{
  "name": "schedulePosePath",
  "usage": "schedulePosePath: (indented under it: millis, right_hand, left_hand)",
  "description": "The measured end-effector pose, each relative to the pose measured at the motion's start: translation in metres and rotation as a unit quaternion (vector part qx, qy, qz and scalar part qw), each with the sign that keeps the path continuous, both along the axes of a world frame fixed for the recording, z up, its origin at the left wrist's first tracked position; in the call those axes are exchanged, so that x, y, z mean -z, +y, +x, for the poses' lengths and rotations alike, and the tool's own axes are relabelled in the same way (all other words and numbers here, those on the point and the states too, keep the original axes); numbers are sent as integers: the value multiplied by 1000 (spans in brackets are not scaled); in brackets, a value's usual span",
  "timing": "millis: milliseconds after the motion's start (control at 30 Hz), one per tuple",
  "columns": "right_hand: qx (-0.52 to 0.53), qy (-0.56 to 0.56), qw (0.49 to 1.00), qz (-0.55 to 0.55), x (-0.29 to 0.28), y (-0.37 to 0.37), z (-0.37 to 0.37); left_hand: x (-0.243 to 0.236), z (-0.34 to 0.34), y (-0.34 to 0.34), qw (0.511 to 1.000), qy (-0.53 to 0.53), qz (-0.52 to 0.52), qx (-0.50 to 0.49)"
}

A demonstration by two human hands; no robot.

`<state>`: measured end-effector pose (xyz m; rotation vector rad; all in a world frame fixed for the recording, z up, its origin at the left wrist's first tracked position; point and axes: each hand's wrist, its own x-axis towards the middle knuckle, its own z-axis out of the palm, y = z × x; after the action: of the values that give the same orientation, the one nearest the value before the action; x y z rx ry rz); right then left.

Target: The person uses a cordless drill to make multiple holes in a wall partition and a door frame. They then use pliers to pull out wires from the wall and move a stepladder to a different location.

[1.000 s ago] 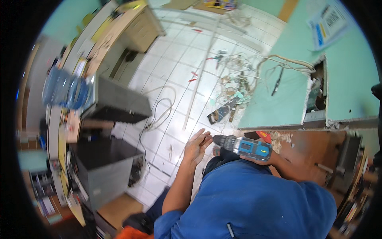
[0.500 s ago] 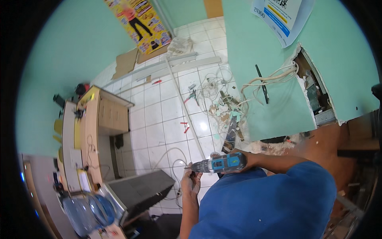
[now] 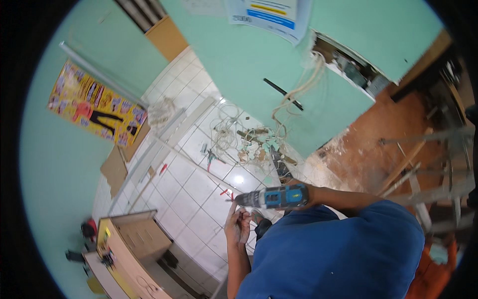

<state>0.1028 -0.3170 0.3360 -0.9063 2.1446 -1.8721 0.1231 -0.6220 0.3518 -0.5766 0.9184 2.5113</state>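
White floor tiles [image 3: 174,202] bear tangled cables [image 3: 224,133] and rubble [image 3: 256,151] beyond the drill [image 3: 274,197].

Debris heap [image 3: 255,153] on white tiles [image 3: 169,205]. White cable coil [image 3: 223,130] just left of heap; red-handled pliers [image 3: 211,157] also left, lower. Yellow poster [image 3: 98,104] well left of heap, wooden desk [image 3: 144,235] lower left. Black strip [image 3: 283,93] above heap; wall opening [image 3: 348,67] upper right; metal frame [image 3: 437,194] far right.
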Motion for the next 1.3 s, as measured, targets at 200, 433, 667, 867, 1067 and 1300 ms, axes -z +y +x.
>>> schedulePosePath:
  millis: [200,433,667,867,1067,1300]
  right_hand:
    - [215,-292,931,-42,-40,-47,84]
    - [422,-322,835,146,-122,-126,137]
    - [499,-248,824,105,-127,-159,183]
    - [523,-108,833,147,-128,-158,180]
    - [542,-204,814,46,-115,-158,189]
    - [544,-301,781,-58,-81,-122,142]
  left_hand:
    - [-18,-60,-31,975,28,-33,219]
    - [-9,-77,-73,944,-25,-44,326]
    - [13,-71,-52,914,-94,-82,386]
    - [13,-92,0,882,-80,-91,456]
    - [6,-100,34,848,-43,-50,526]
    - [0,-156,77,813,-64,-31,578]
